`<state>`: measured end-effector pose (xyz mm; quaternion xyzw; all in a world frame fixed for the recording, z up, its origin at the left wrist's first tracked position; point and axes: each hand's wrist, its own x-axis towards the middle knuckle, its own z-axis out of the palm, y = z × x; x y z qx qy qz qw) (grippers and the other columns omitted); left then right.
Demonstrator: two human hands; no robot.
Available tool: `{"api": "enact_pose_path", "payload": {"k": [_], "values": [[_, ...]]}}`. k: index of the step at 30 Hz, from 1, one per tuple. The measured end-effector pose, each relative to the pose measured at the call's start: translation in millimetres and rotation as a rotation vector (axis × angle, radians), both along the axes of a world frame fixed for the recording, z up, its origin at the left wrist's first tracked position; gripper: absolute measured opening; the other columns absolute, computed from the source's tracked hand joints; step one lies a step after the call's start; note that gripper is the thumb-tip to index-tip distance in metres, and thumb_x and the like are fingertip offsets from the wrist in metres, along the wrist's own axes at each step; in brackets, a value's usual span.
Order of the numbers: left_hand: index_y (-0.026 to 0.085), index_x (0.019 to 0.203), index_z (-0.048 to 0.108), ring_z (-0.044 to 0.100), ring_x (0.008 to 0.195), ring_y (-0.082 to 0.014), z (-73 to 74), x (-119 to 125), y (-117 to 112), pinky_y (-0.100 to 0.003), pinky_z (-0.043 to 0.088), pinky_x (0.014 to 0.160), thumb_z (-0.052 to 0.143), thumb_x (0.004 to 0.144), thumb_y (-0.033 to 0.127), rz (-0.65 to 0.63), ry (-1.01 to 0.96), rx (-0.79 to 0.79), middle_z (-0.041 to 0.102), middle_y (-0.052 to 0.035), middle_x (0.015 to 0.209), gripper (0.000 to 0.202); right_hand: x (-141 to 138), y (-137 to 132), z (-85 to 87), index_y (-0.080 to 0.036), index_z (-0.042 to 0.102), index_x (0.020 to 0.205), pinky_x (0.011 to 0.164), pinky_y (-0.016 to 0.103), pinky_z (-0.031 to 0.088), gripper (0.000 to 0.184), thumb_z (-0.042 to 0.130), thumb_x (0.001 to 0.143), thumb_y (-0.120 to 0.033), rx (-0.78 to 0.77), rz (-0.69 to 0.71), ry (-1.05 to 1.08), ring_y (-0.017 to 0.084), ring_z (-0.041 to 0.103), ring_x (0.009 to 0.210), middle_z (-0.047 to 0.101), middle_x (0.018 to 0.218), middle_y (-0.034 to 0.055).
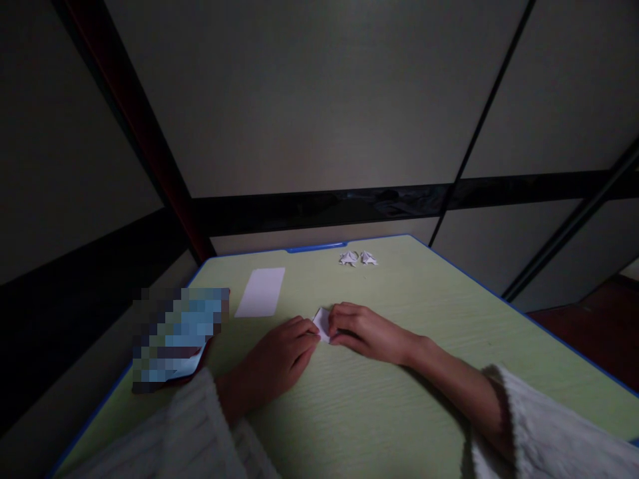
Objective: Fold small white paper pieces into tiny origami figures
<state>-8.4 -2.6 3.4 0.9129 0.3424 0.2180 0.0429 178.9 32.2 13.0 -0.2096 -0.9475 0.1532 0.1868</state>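
Observation:
A small folded piece of white paper (322,323) lies between my two hands, low over the middle of the table. My left hand (289,349) pinches its left edge between thumb and fingers. From the other side, my right hand (367,331) has its fingers curled over the paper's right part, with the thumb below. The fingers cover both ends of the paper, so its full shape is hidden.
Two small folded paper figures (358,258) stand near the table's far edge. A flat white sheet (260,291) lies to the left. Beyond it, nearer me, is a device with a blurred screen (184,339). Pale cabinet panels (319,100) rise behind the light green table (399,412).

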Motion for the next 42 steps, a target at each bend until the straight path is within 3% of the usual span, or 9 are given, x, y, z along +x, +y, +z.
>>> {"api": "enact_pose_path", "payload": {"k": [17,25,35,42], "values": [[0.017,0.087,0.053,0.05,0.08,-0.0141,-0.7,-0.1,-0.3,-0.027,0.042,0.073,0.034,0.077,0.009,0.015,0.014,-0.022,0.056,-0.0049,0.086,0.023,-4.3,-2.0,-0.7,-0.014,0.046,0.077,0.064,0.023,0.036,0.014,0.032,0.079,-0.013,0.074,-0.08,-0.037,0.013,0.044,0.07,0.05,0.075,0.0053],[0.015,0.096,0.049,0.049,0.086,-0.0144,-1.1,-2.2,1.1,-0.029,0.04,0.08,0.031,0.074,0.003,0.029,0.047,-0.052,0.056,-0.0059,0.093,0.031,-4.9,1.8,-2.9,-0.015,0.046,0.074,0.06,0.021,0.036,0.012,0.035,0.076,-0.011,-0.039,-0.129,0.03,0.011,0.045,0.065,0.049,0.073,0.0036],[0.017,0.103,0.048,0.046,0.089,-0.0144,6.6,-1.6,0.3,-0.027,0.038,0.081,0.034,0.071,0.003,-0.049,0.093,-0.113,0.054,-0.0048,0.096,0.037,-7.7,7.6,-5.7,-0.013,0.048,0.071,0.06,0.02,0.035,0.011,0.038,0.073,-0.009,-0.09,-0.158,0.063,0.01,0.045,0.064,0.049,0.071,0.003],[0.016,0.098,0.052,0.047,0.086,-0.0149,10.9,0.3,0.0,-0.028,0.039,0.079,0.032,0.069,0.0,-0.029,0.078,-0.126,0.055,-0.0046,0.092,0.039,-8.9,9.2,-6.3,-0.012,0.05,0.068,0.058,0.019,0.035,0.012,0.04,0.07,-0.006,-0.151,-0.16,0.111,0.009,0.044,0.061,0.048,0.068,0.0022]]}}
